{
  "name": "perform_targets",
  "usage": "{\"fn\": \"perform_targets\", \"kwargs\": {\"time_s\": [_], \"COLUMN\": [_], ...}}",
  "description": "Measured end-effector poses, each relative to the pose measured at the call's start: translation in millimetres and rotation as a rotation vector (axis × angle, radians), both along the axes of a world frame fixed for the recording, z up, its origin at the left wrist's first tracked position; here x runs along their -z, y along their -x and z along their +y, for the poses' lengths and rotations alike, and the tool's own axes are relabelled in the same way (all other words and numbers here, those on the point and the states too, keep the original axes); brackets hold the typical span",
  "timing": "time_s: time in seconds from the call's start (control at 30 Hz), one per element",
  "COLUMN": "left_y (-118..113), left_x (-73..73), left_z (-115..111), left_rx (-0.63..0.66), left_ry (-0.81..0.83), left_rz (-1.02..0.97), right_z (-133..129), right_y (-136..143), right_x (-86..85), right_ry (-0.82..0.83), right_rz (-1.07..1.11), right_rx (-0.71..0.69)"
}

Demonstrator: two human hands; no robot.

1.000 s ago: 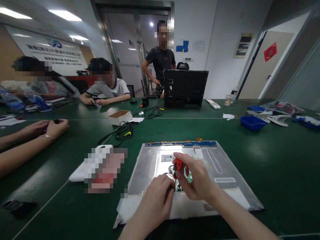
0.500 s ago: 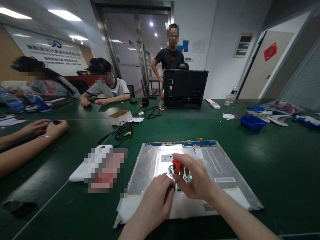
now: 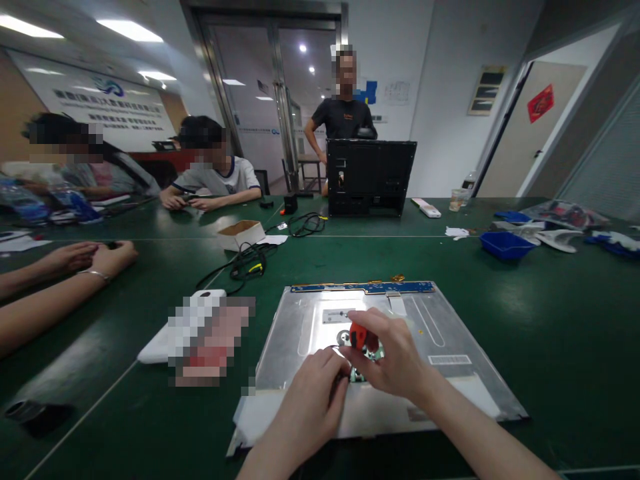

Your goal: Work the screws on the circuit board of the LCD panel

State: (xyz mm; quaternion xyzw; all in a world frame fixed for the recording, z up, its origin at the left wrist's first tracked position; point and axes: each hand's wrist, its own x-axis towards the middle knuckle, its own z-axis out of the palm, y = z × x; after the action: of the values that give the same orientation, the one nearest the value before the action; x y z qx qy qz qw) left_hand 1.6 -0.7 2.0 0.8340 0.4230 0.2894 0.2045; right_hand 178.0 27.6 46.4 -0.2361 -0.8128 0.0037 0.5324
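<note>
A flat silver display panel [image 3: 280, 357] lies on the table in front of me, with a blue circuit strip [image 3: 340, 288] along its far edge. My right hand [image 3: 395, 353] grips a short screwdriver [image 3: 357, 335] with an orange and black handle, over the middle of the panel. Its tip is hidden. Below it a small green circuit board [image 3: 356, 375] shows between the hands. My left hand [image 3: 317, 387] rests on the panel, fingers curled together at the board's left side. Whatever those fingers pinch is hidden.
Left of the panel lies a white device [image 3: 165, 340], partly pixelated. Beyond are black cables [image 3: 245, 263], an open box [image 3: 240, 235] and a black upright housing [image 3: 370, 177]. A blue tray [image 3: 506, 245] sits at right. A co-worker's hands [image 3: 103, 259] are at left; other people are farther back.
The screwdriver handle has turned and shifted slightly right in my right hand, whose fingers have moved a little. My left hand stays in place.
</note>
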Motion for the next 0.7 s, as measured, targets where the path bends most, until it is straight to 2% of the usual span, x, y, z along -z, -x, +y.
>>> {"fn": "perform_targets", "kwargs": {"time_s": [0.23,0.37,0.7], "left_y": [-0.9,-1.9,-1.2], "left_x": [-7.2,-9.9,-3.8], "left_z": [-0.4,-0.7,0.2], "left_rx": [0.01,0.006,-0.001], "left_ry": [0.006,0.02,0.02], "left_rz": [-0.016,-0.019,-0.015], "right_z": [-2.5,-2.8,-0.5], "right_y": [-2.2,-1.4,-0.7], "right_x": [-2.6,-3.4,0.1], "right_ry": [0.051,0.035,-0.013], "right_rz": [-0.01,0.01,-0.013], "right_rx": [-0.068,-0.05,0.019]}}
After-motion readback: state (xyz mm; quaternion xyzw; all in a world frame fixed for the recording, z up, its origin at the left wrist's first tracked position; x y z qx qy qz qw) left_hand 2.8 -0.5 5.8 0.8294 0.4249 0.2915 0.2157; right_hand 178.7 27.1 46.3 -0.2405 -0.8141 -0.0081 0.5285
